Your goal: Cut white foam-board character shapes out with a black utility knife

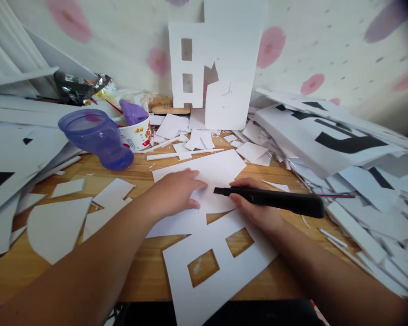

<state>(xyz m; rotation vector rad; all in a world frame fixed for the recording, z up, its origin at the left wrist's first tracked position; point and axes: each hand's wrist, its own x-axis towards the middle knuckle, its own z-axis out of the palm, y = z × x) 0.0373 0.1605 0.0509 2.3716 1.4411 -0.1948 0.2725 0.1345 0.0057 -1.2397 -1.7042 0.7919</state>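
My right hand (258, 206) grips a black utility knife (279, 200), its tip pointing left just above a white foam board (221, 165). My left hand (177, 192) lies on that board with its fingers apart and empty, left of the knife's tip. Toward me, a white sheet with two rectangular openings (177, 267) reaches past the table's front edge. It partly underlies my right wrist. Whether it is joined to the board under my hands, I cannot tell.
Cut white pieces (59, 226) lie on the wooden table (136, 267) at left. A purple translucent cup (105, 145) and a paper tub (138, 134) stand behind them. A tall white cutout (231, 68) leans on the wall. Board scraps (360, 208) pile up at right.
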